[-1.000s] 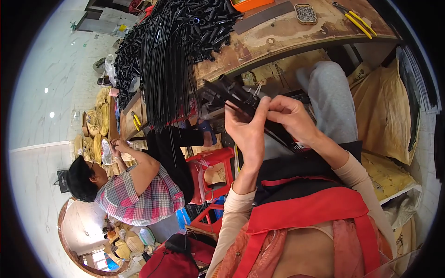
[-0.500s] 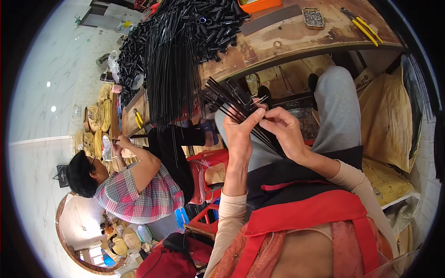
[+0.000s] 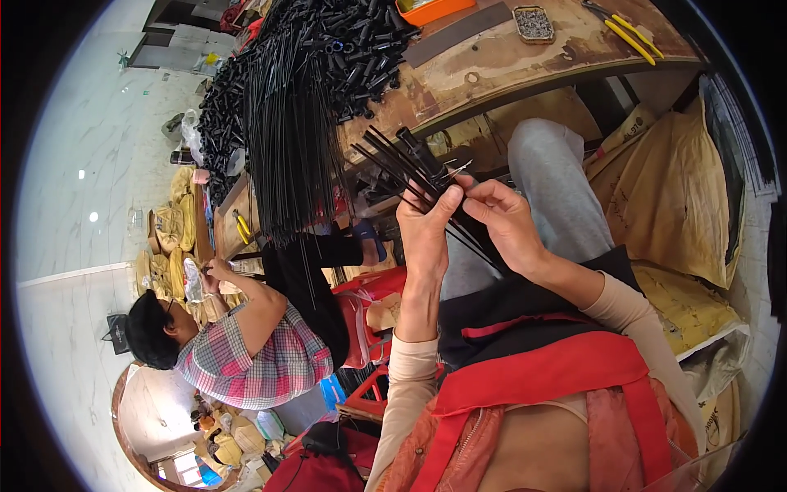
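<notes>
My left hand [image 3: 425,239] is closed round several thin black cables [image 3: 385,157] that slant up to the left above my lap. A black tubular fitting [image 3: 420,151] rises from the same grip, beside the cables. At its near end, thin bare wire ends [image 3: 461,169] stick out past my left thumb. My right hand [image 3: 510,228] is closed, thumb and fingertips pinched together just below these wire ends. Whatever its fingertips hold is too small to make out.
On the wooden bench [image 3: 459,86] lie a heap of black fittings [image 3: 361,57], a hanging bundle of black cables [image 3: 287,148], a tin of small metal pieces [image 3: 534,25] and yellow-handled pliers [image 3: 630,41]. A co-worker [image 3: 254,353] sits at left. Brown sacks [image 3: 664,189] stand at right.
The bare wire ends now show more spread beside my left thumb. Both hands stay close together in nearly the same place. My knee has shifted left, and the bench sits slightly higher in view.
</notes>
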The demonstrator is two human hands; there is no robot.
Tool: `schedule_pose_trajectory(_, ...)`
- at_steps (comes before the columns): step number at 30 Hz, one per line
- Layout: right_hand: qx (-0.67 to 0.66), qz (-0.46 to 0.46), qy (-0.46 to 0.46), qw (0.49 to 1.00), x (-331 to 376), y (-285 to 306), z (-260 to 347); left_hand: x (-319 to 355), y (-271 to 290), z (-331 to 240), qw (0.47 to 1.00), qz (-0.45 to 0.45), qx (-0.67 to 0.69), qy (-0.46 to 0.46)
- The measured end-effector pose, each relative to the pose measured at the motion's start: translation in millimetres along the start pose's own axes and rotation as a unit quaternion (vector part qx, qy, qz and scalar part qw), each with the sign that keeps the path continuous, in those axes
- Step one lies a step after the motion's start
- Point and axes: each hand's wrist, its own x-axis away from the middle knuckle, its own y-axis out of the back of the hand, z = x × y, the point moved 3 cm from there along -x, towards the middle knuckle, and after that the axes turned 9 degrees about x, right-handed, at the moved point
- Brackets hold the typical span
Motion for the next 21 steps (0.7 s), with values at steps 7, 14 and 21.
schedule_pose_trajectory(7, -0.061, 0.032, -0.065, 0.995, -2.8, 6.9, -7.2, 9.0, -13.0, -7.6, 0.990, -0.015, -0.130, -0.057)
schedule_pose_trajectory(14, -0.062, 0.028, -0.059, 0.996, 3.6, 3.5, -8.0, 7.2, -11.6, -8.4, 0.984, -0.005, -0.169, -0.056)
schedule_pose_trajectory(21, -0.019, -0.001, -0.041, 0.999, 6.3, 3.5, -7.7, 15.4, -20.0, -11.6, 0.984, 0.028, -0.169, -0.044)
